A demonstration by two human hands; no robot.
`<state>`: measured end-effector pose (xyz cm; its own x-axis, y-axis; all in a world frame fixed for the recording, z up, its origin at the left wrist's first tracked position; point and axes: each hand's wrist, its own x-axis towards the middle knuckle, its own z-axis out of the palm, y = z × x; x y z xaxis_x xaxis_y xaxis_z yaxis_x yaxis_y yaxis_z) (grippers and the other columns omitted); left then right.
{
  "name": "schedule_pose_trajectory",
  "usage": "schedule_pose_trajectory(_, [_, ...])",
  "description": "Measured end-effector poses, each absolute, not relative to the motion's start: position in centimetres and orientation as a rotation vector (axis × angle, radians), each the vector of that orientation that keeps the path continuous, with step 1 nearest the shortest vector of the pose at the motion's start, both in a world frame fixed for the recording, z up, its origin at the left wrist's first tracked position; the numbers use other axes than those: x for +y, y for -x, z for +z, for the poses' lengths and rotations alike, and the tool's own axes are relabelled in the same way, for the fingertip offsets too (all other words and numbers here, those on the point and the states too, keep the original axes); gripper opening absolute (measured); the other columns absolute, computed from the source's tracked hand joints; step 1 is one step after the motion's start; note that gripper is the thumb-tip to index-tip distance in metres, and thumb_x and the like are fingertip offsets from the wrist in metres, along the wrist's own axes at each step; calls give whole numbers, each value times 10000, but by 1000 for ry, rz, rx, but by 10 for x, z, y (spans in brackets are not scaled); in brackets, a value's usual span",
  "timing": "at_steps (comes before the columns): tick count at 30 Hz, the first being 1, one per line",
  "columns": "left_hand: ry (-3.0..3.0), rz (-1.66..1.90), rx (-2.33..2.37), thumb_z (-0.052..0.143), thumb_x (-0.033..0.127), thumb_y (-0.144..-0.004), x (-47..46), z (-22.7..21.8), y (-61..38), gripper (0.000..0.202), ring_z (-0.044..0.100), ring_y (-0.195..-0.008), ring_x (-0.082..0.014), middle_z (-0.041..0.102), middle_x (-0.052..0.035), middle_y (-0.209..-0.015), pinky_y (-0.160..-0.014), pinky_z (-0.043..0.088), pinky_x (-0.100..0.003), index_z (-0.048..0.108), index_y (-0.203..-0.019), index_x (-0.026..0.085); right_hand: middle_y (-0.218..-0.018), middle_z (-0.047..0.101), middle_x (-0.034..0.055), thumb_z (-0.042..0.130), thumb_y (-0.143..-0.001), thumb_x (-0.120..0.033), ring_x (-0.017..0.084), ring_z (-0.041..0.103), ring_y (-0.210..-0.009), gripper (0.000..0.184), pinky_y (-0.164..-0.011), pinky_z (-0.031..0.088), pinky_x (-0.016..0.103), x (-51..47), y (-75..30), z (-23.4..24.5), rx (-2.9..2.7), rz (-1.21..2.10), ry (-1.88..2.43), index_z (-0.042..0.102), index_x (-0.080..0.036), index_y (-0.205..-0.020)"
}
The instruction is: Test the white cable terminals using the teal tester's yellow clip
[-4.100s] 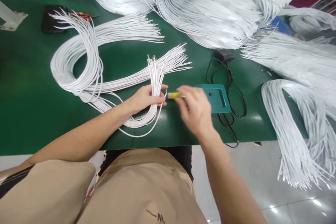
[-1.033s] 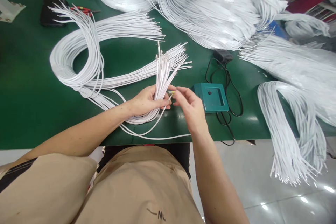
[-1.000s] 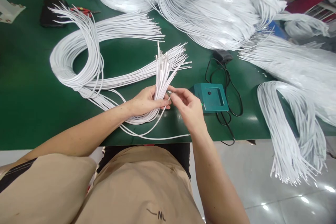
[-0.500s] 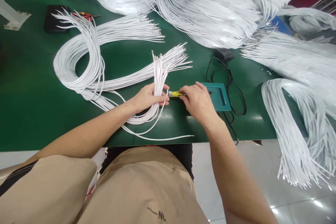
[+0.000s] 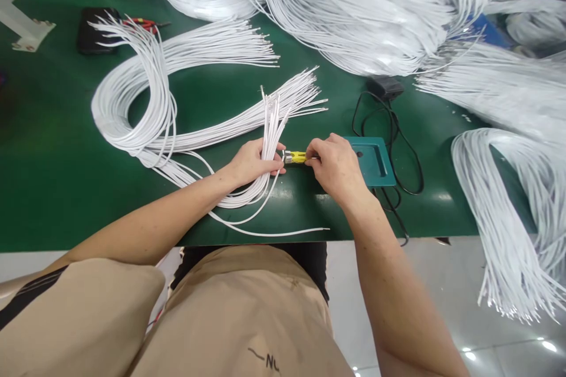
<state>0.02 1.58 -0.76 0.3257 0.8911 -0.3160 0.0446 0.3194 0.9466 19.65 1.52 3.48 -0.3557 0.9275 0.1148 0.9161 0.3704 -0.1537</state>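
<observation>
Closed around a bundle of white wires [image 5: 270, 135], my left hand [image 5: 253, 162] pins them under the thumb, their ends pointing up. My right hand [image 5: 336, 166] grips a small yellow tool with a metal tip [image 5: 297, 157]; its exact kind is unclear, and my fingers hide its rear part. The metal tip meets one wire end beside my left fingertips. One loose wire [image 5: 283, 234] curves away below my left hand toward the table's front edge. Just right of my right hand is a shallow teal tray [image 5: 384, 181], partly covered by that hand.
Behind my left hand, a looped bundle of white wires [image 5: 112, 109] lies on the green table [image 5: 53, 188]. Large wire heaps [image 5: 354, 17] fill the back. A black adapter [image 5: 385, 87] with cable sits beyond the tray. Another bundle [image 5: 481, 188] hangs over the front edge at right.
My right hand has shifted slightly, showing more of the yellow tool. The wire ends in my left hand lean a little more to the right. The view has shifted slightly.
</observation>
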Motion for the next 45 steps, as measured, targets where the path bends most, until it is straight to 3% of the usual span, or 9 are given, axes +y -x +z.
schedule_pose_trajectory(4, [-1123,725,1110,727,160,-676,15,-8,-2,436,727,-738,-207,697,-27,-776,-697,579,-315,592,-1089,133,-723,626,67,551,-821,-146,240,544,-820,109,-858,419,404,11,-199,37,-2482,93,1623,645,-192,-789])
schedule_pose_trajectory(7, [-1125,724,1089,739,181,-681,15,-8,-1,452,730,-755,-215,705,-37,-789,-709,581,-324,584,-1103,132,-989,699,82,523,-891,-244,269,565,-1062,160,-1106,244,542,5,-208,34,-2393,-14,1624,652,-197,-973])
schedule_pose_trajectory(13, [-1069,702,1080,765,187,-672,15,-5,4,465,728,-765,-219,701,-47,-787,-729,582,-337,589,-1097,119,-1424,499,175,401,-960,-324,341,391,-1349,428,-1115,185,631,-1,-221,20,-2127,-335,1910,496,-157,-1342])
schedule_pose_trajectory(18, [-1030,783,1028,785,223,-668,14,-8,9,468,715,-769,-183,696,-42,-877,-734,564,-302,603,-1091,140,-1307,590,172,414,-957,-291,303,504,-1219,354,-1075,309,519,-14,-199,29,-2138,-235,1704,581,-142,-1231])
schedule_pose_trajectory(23, [-1060,875,899,804,262,-654,10,-3,10,526,667,-701,-135,699,-69,-1006,-679,535,-277,571,-1112,147,-899,681,71,435,-942,-216,228,571,-874,242,-762,430,365,-53,-154,37,-2701,65,1048,660,-208,-853])
schedule_pose_trajectory(29, [-1181,852,932,771,315,-710,9,4,13,370,653,-900,-165,697,-62,-985,-858,487,-290,655,-1016,142,-754,694,91,526,-918,-285,249,582,-781,258,-665,400,374,-74,-137,25,-2731,285,1274,681,-187,-737])
schedule_pose_trajectory(33, [-1158,827,1002,788,364,-682,10,2,16,423,618,-792,-145,694,-39,-902,-790,474,-276,691,-1040,159,-615,651,50,502,-931,-390,177,541,-579,392,-556,323,313,-67,-142,32,-2509,459,1559,637,-211,-610])
schedule_pose_trajectory(40, [-1055,861,928,795,361,-676,8,3,15,411,623,-757,-144,680,-28,-819,-757,477,-279,654,-991,139,-747,659,24,556,-878,-376,147,550,-647,214,-641,374,272,-44,-141,43,-1899,660,1737,636,-201,-783])
schedule_pose_trajectory(45, [-952,938,895,754,357,-723,10,8,15,298,620,-746,-128,681,-29,-814,-768,486,-277,639,-892,140,-590,615,-24,580,-813,-346,116,493,-549,238,-589,362,247,-47,-134,32,-1744,1120,1721,599,-201,-625])
